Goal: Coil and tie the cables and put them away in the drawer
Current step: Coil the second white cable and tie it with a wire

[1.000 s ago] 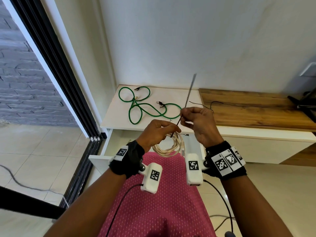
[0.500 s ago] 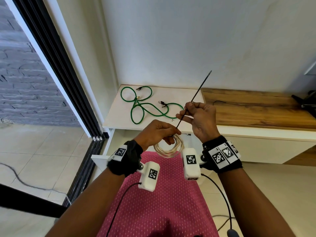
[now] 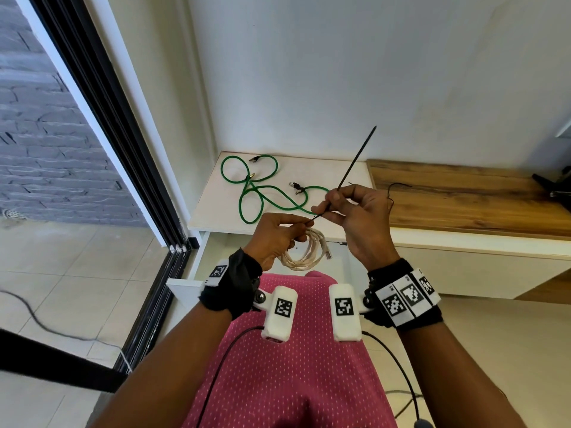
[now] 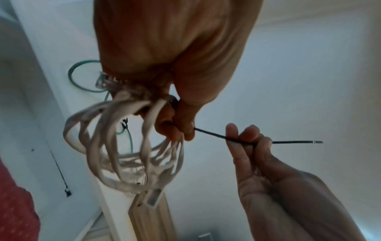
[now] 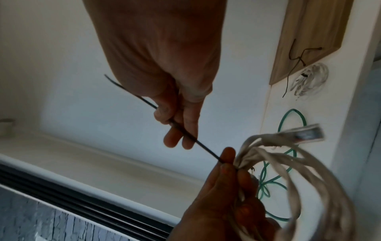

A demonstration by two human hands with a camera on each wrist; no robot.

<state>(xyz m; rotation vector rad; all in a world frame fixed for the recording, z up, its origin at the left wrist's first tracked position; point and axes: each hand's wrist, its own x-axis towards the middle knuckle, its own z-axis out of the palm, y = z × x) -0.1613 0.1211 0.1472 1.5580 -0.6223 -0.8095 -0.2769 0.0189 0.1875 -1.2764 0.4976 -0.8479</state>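
Observation:
A coiled white cable (image 3: pixel 304 253) hangs from my left hand (image 3: pixel 304 224), which grips the bundle and pinches one end of a black cable tie (image 3: pixel 355 163). My right hand (image 3: pixel 328 208) pinches the same tie further along, and its free end points up and to the right. In the left wrist view the coil (image 4: pixel 123 146) dangles under my left hand (image 4: pixel 181 130) and the tie (image 4: pixel 214 135) runs to my right hand (image 4: pixel 247 140). The right wrist view shows the tie (image 5: pixel 198 143) stretched between both hands. A loose green cable (image 3: pixel 262 193) lies on the white cabinet top (image 3: pixel 340 171). The drawer (image 3: pixel 210 257) below it stands open.
A wooden top (image 3: pixel 463 199) adjoins the white one on the right, with a spare black tie (image 3: pixel 398 186) on it. Another white coil (image 5: pixel 309 81) bound with a black tie lies by the wood's edge. A sliding glass door frame (image 3: pixel 123 168) runs along the left.
My right hand has moved right and away from the left, so more tie shows between them. The tie's free end has tilted from nearly upright to leaning right.

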